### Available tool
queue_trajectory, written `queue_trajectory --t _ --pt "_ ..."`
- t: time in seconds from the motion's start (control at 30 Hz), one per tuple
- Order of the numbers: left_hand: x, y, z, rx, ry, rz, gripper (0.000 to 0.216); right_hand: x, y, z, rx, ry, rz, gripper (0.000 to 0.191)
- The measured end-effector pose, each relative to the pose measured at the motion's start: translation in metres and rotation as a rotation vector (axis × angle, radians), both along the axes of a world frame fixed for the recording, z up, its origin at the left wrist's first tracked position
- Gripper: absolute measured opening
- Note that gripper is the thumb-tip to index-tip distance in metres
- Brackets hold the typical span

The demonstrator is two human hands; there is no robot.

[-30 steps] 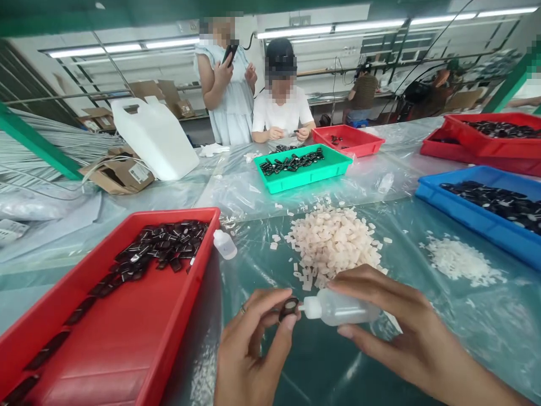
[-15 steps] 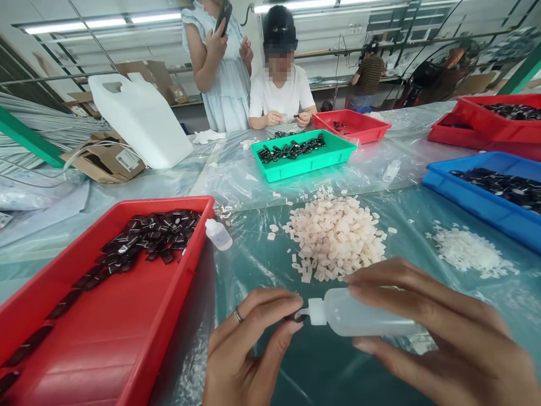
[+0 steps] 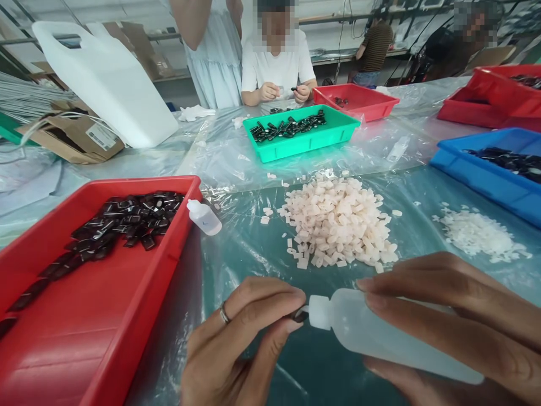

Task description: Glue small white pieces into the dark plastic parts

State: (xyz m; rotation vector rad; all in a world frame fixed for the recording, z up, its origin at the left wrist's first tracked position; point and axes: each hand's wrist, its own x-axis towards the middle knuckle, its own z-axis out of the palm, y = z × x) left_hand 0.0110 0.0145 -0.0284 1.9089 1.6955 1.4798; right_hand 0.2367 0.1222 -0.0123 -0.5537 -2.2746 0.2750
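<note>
Between the fingertips of my left hand (image 3: 247, 338) is a small black plastic piece (image 3: 300, 314), mostly covered by the fingers. My right hand (image 3: 456, 316) is wrapped around a translucent squeeze bottle (image 3: 380, 327), tilted with its white cap end toward the left. The bottle's nozzle meets the open end of the black piece; whether any liquid comes out I cannot see. Just beyond both hands lies a heap of small cream-coloured plastic pieces (image 3: 338, 220). To the left, a red tray (image 3: 84, 332) holds many dark pieces (image 3: 127, 220).
A small white bottle (image 3: 205, 217) lies beside the red tray. Farther back are a green tray (image 3: 304, 148) of black pieces, a blue tray (image 3: 486, 175), a small white heap (image 3: 482, 234) and a large white jug (image 3: 105, 84). A person in white (image 3: 276, 62) works across the table.
The view has tipped downward and shifted. The squeeze bottle now slants more, its base lower toward the right. Its nozzle stays at the black piece, and both hands keep their hold.
</note>
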Motion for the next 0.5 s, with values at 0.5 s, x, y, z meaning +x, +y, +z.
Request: queue_trajectory --t 0.5 --pt "0.006 0.01 0.005 0.084 -0.024 0.078 0.014 0.006 0.018 0.002 -0.034 -0.035 0.169 0.058"
